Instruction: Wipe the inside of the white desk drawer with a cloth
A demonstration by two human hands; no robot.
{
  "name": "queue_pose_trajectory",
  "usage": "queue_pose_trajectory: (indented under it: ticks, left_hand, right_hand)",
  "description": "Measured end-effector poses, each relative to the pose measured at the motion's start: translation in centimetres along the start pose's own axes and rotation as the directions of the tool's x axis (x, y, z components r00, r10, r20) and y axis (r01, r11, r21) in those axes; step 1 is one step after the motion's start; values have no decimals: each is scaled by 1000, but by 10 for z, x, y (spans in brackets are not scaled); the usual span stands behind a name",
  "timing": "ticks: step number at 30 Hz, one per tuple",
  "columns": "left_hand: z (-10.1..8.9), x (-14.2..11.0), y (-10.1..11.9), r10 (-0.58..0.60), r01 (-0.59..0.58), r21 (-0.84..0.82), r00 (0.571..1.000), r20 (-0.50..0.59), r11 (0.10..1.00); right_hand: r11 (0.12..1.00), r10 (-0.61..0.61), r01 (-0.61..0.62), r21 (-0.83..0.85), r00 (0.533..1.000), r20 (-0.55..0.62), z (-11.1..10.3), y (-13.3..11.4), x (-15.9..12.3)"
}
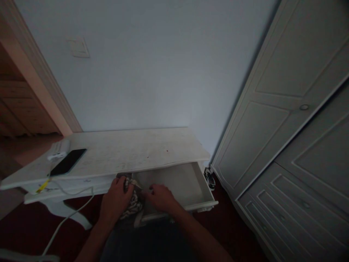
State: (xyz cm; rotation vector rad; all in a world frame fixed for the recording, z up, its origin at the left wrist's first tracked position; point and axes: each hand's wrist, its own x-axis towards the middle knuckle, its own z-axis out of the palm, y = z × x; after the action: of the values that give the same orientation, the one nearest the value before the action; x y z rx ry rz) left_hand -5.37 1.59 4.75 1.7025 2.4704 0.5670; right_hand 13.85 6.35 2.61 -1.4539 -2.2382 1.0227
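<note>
A bunched brown-and-white patterned cloth [134,204] lies over the left end of an open white drawer [182,183], partly hanging over its front. Wrapped over the cloth's left side are the fingers of my left hand [116,199], closed on it. My right hand [160,198] is over the drawer with its fingers curled and pinched at the cloth's right edge. Dim light blurs exactly what these fingertips grip. The drawer's pale bottom shows to the right of my right hand.
The white table [131,145] stands against a pale wall. A black phone [68,162] and a white power strip [59,149] lie at its left, with a white cable [71,214] hanging down. Shoes [209,179] sit on the dark red floor beside a white wardrobe [261,120].
</note>
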Motion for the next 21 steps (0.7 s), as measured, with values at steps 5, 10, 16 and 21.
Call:
queue_pose_trajectory:
  ticks: [5,10,16,21]
  left_hand:
    - [-1,-3,-14,39,-44,-257,999,-21,965]
    - [-19,-10,-11,73,-67,-334,997,6,940]
    - [-36,-17,-25,182,-177,-143,983,24,974]
    - [-49,-31,-19,277,-276,-32,960,28,961]
  right_hand:
    - [932,-92,73,354,995,38,25,-8,19]
    - [723,-101,118,680,993,-64,37,-1,19]
    - [149,200,-151,977,972,120,37,-15,25]
    - [-121,240,-43,992,968,71,33,-35,24]
